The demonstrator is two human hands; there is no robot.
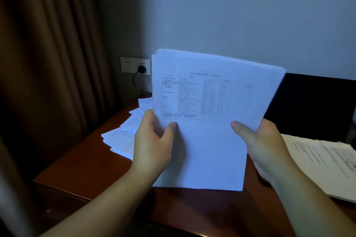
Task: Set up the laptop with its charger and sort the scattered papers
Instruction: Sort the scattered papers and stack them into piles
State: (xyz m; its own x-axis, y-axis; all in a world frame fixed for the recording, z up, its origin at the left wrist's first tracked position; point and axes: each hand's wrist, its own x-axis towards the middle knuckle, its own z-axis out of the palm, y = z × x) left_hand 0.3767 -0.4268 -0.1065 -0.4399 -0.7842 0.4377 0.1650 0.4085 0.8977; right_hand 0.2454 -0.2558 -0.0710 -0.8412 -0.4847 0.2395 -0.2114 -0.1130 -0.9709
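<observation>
- Loose sheets [123, 136] lie fanned on the surface [92, 159] at far left, beyond the left hand and nearest to it.
- Left hand [152, 140] pinches the stack [208, 121] at its left edge, thumb in front.
- The stack stands upright between both hands, long axis vertical, bottom edge hovering just above the surface (print too blurred to read).
- Right hand [264, 146] clamps the right edge likewise.
- Another pile [323, 165] lies flat at right; bare surface below the stack gives room to tap edges square, I judge.
</observation>
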